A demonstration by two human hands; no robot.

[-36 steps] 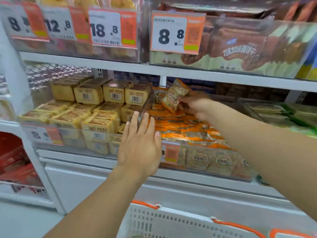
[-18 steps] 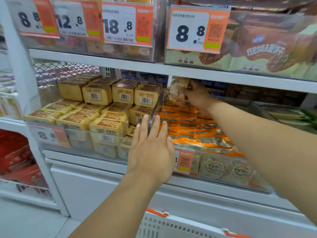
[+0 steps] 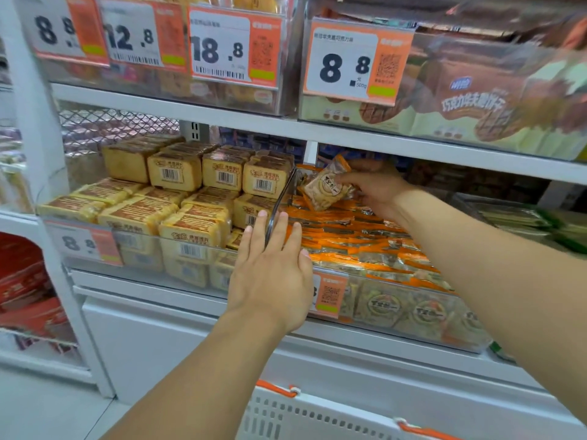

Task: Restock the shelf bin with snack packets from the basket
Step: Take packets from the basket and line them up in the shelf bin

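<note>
Head view: the right hand [image 3: 374,188] pinches one snack packet [image 3: 327,188] at the back of the clear shelf bin [image 3: 413,315], just above the orange packets [image 3: 359,242] already lying there — probably to fill the rear first. The left hand [image 3: 273,274] rests flat with fingers straight against the bin's front corner and divider [image 3: 279,201], seemingly steadying it. The white basket [image 3: 305,417] waits below — its contents are out of sight.

On the upper shelf, price tags read 8.8 [image 3: 60,27], 12.8 [image 3: 133,34], 18.8 [image 3: 222,47] and, far right, 8.8 [image 3: 346,66]. A lower-left tag [image 3: 79,242] read 8.8. Packet lettering was too blurred to read.
</note>
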